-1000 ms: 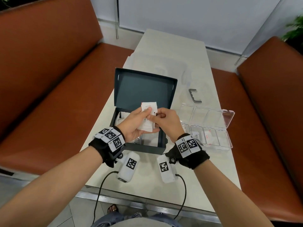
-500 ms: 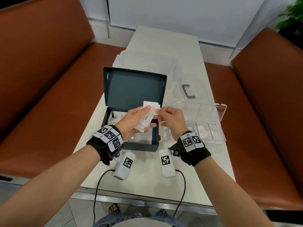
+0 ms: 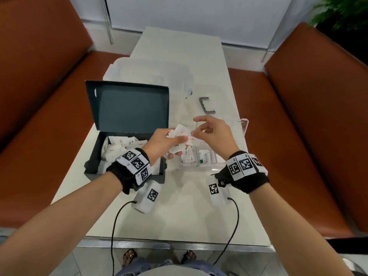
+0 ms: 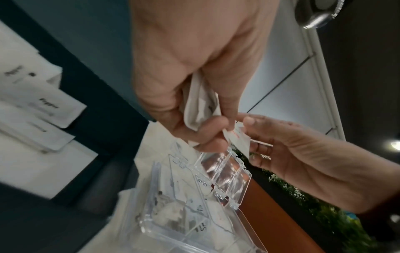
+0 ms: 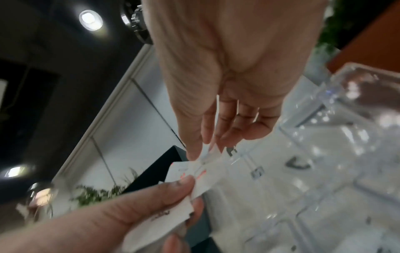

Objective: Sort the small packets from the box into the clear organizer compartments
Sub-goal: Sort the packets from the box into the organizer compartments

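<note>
Packets (image 3: 180,141) of white paper, some with red print, sit fanned in the left hand (image 3: 161,143), whose thumb and curled fingers clamp the small bunch above the gap between the box (image 3: 127,116) and the clear organizer (image 3: 201,160). At the bunch's right edge, the right hand (image 3: 213,134) pinches one red-printed packet (image 4: 238,138) between thumb and forefinger, its other fingers loosely spread. From the right wrist view, that packet (image 5: 205,172) is also under the left thumb, so both hands touch it.

On the left part of the pale table (image 3: 179,212) is the dark box, its lid standing open on the far side and more white packets (image 3: 119,145) heaped inside. Just right of the box lies the organizer, lid (image 3: 242,126) folded open toward the far side. In its near row, one compartment holds a white packet (image 3: 187,156) and the next one to the right a packet printed "Stevia" (image 3: 205,157). Whatever lies in the compartments beneath the right hand is hidden.

Beyond the organizer, a grey U-shaped metal piece (image 3: 207,105) rests on the table, well apart from both hands. Further off, toward the far left, is crumpled clear plastic wrap (image 3: 151,76). Orange-brown benches (image 3: 45,116) run along both sides of the table.
</note>
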Demonstrator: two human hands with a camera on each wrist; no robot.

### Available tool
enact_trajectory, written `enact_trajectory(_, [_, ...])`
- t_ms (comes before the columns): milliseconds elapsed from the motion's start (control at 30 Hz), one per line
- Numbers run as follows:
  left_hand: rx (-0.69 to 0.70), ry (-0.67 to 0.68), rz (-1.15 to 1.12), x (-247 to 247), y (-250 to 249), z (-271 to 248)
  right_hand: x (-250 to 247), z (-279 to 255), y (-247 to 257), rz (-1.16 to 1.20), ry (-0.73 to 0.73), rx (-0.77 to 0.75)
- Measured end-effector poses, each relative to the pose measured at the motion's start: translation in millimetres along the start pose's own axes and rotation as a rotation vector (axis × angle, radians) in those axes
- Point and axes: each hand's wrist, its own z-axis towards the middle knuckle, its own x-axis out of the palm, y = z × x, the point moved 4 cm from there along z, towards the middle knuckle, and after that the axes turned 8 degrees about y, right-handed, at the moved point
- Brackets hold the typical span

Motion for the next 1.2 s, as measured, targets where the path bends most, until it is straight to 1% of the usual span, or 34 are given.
enact_trajectory(33, [0.01,0.006,0.008,6.0,-2.0,3.7,-5.8,0.2,-1.0,-0.083,0.039,-0.016])
enact_trajectory(100, [0.031,0.004,-0.009,17.5,-5.4,11.5,-20.8,1.4,-8.1,-0.194,0.074,0.003])
enact_trajectory(167, [0.031,-0.02,-0.032,26.3,-7.4,18.5,-41.8,2.2,-22.6,-0.18,0.035,0.068])
enact_trajectory(267, [0.021,-0.04,-0.064,38.3,-6.1,26.0,-70.3,-1.4,-53.4,-0.125,-0.035,0.217])
enact_trajectory(367, [-0.004,-0.048,-0.08,44.4,-0.8,28.4,-70.3,-7.2,-78.3,-0.154,-0.024,0.356])
enact_trajectory(467, [-0.018,-0.057,-0.074,53.7,3.7,28.8,-59.3,-10.0,-91.6,-0.162,0.005,0.389])
enact_trajectory(600, [-0.026,-0.072,-0.066,56.5,7.1,24.7,-43.6,-7.4,-96.0,-0.208,0.028,0.372])
enact_trajectory(700, [-0.038,-0.083,-0.087,56.2,8.2,21.9,-35.3,-5.7,-96.1,-0.45,0.058,0.324])
enact_trajectory(767, [-0.042,-0.085,-0.09,55.2,8.1,19.7,-36.2,-6.7,-97.4,-0.569,0.064,0.292])
enact_trajectory(833, [-0.042,-0.086,-0.089,53.4,8.2,17.7,-40.3,-7.2,-94.8,-0.703,0.084,0.212])
enact_trajectory(867, [-0.04,-0.086,-0.087,52.4,8.1,16.7,-40.7,-6.5,-92.5,-0.786,0.133,0.146])
enact_trajectory(933, [-0.039,-0.087,-0.086,51.0,8.1,15.5,-37.2,-5.1,-88.1,-0.966,0.287,0.017])
enact_trajectory(967, [-0.04,-0.088,-0.086,50.6,8.1,15.1,-34.6,-4.1,-86.9,-1.052,0.35,-0.027])
enact_trajectory(1033, [-0.044,-0.085,-0.087,50.4,8.3,14.8,-31.3,-1.1,-86.4,-1.169,0.401,-0.062])
enact_trajectory(1100, [-0.048,-0.08,-0.092,49.6,8.5,14.1,-30.4,1.9,-87.4,-1.22,0.395,-0.064])
enact_trajectory(1200, [-0.05,-0.082,-0.102,47.1,8.4,12.7,-31.5,3.6,-88.8,-1.205,0.376,-0.044])
